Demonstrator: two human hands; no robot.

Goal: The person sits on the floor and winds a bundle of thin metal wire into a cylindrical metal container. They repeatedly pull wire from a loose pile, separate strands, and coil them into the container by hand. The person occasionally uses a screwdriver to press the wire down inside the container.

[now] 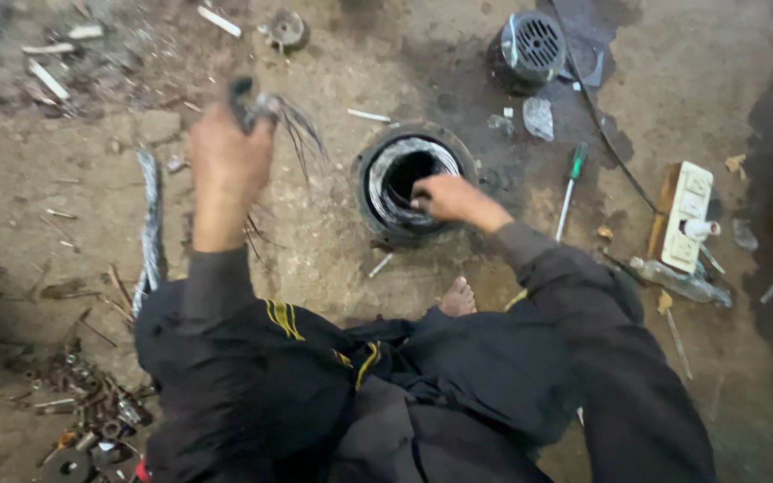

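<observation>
Gripping a bunch of thin grey wires [290, 121], the left hand [225, 156] is raised above the dirt floor [315, 233], its fingers closed around the bundle so that the loose strands fan out to the right of the fist. The right hand [447, 199] rests on the near rim of a round motor stator [411, 183] that stands on the floor, its fingers curled over the edge and touching the pale windings that line the dark bore. A bare foot [458, 298] shows just below the stator, between the dark sleeves. To the right of the stator lies a green-handled screwdriver [570, 188], and further right a white socket box on a wooden block [686, 215]. A dark fan cover [527, 49] sits beyond the stator. A braided grey strip [148, 228] lies left of the left arm, and a heap of scrap metal parts [91, 420] fills the lower left corner.
</observation>
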